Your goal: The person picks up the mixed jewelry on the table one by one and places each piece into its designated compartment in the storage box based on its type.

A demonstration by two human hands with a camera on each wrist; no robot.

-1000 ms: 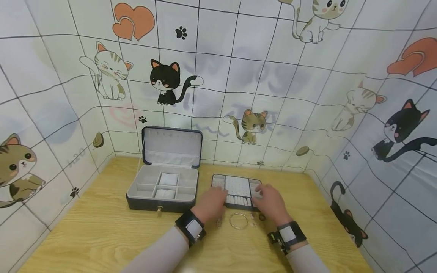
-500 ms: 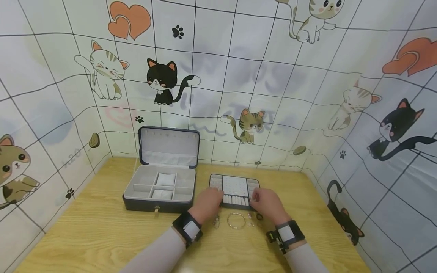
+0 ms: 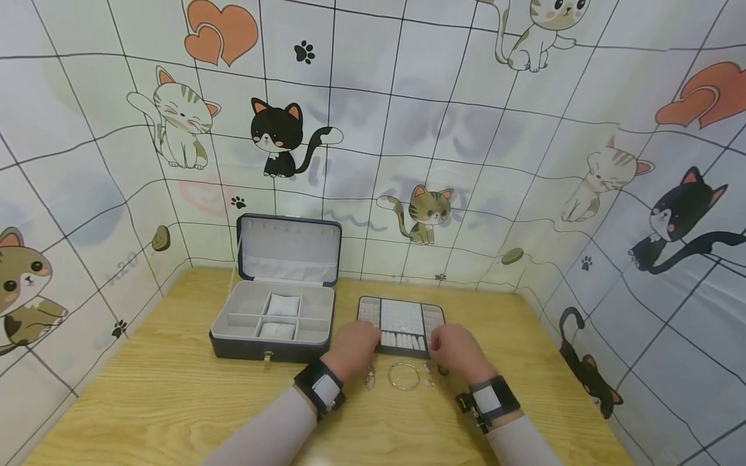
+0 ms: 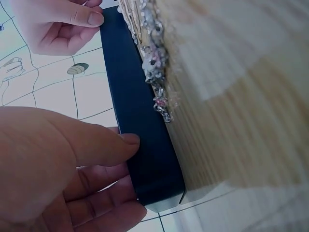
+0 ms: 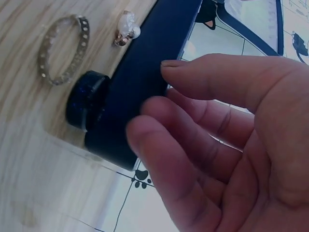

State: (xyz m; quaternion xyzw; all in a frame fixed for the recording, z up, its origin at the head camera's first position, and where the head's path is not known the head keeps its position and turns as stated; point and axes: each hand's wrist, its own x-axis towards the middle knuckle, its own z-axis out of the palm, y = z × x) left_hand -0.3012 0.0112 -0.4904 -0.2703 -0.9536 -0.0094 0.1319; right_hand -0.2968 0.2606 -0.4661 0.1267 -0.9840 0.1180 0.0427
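A dark-rimmed jewelry tray (image 3: 402,317) with pale compartments and a ring-roll section lies on the table. My left hand (image 3: 353,349) grips its left front corner, thumb on the dark front wall (image 4: 130,96), fingers at the left end. My right hand (image 3: 460,353) is loosely curled by the right front corner; the right wrist view shows nothing between thumb and fingers, and contact with the tray is unclear. Before the tray lie a silvery chain with charms (image 4: 153,63), a thin bangle (image 3: 403,376), a white earring (image 5: 127,30), a stone-set hoop (image 5: 63,50) and a black ring (image 5: 87,100).
An open dark jewelry box (image 3: 271,323) stands left of the tray, lid raised, with two small white cushions (image 3: 283,305) in its compartments. Cat-printed sheeting (image 3: 361,129) surrounds the wooden table (image 3: 146,388) at the back and both sides.
My right hand's fingers have drawn closer together at the tray corner, and the hand now covers part of the black ring. My left hand stays at its corner. The whole view shifted slightly.
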